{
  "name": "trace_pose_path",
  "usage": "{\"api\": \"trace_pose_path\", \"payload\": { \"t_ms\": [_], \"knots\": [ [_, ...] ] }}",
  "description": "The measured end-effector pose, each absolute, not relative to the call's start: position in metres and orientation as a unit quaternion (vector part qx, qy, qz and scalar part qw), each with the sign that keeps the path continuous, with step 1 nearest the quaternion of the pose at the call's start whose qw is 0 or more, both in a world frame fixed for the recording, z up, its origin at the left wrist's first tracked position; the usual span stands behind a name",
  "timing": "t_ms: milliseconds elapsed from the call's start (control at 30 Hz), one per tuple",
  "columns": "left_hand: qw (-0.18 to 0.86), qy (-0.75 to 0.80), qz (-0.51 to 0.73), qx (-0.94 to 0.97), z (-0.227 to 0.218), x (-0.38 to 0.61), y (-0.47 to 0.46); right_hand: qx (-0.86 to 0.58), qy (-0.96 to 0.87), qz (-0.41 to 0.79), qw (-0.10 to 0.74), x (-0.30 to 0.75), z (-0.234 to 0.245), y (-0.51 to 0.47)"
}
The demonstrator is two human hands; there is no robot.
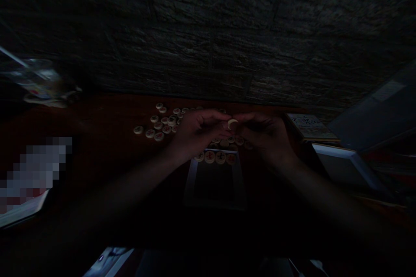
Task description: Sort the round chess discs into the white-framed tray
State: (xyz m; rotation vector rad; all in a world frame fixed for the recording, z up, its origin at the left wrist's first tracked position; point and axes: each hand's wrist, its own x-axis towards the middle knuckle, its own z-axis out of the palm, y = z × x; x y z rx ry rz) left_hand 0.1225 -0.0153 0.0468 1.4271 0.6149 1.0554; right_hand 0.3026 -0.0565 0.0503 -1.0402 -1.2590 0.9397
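Note:
My right hand [268, 134] pinches a round, pale Chinese chess piece [232, 124] between thumb and fingers. From the other side, my left hand [198, 132] has its fingers closed at the same piece. Below them lies an open shallow box [241, 179] with light walls. A row of Chinese chess pieces [221, 157], with red and dark characters, sits along its far end. More loose pieces [158, 125] are spread on the table beyond, partly hidden behind my hands.
The dark reddish table [107, 117] meets a rough stone wall [208, 43]. Rightward are a printed box lid [312, 127] and another shallow tray [352, 152]. A clear plastic cup or bag [42, 78] stands far left, with a blurred-out pale object [35, 173] nearer. Lighting is very dim.

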Motion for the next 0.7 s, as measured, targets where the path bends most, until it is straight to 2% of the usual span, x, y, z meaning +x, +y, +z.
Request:
{"api": "trace_pose_path", "payload": {
  "t_ms": [500, 600, 700],
  "knots": [
    [0.559, 0.28, 0.48, 0.615, 0.0455, 0.1215, -0.012, -0.432, -0.59, 0.385, 0.563, 0.3077, 0.0544, -0.0584],
    [0.587, 0.28, 0.464, 0.601, 0.0449, 0.1214, -0.0103, -0.422, -0.621, 0.368, 0.549, 0.3082, 0.0538, -0.0593],
    [0.632, 0.246, 0.442, 0.587, 0.0442, 0.122, -0.0093, -0.43, -0.659, 0.298, 0.541, 0.3088, 0.054, -0.0601]
  ]
}}
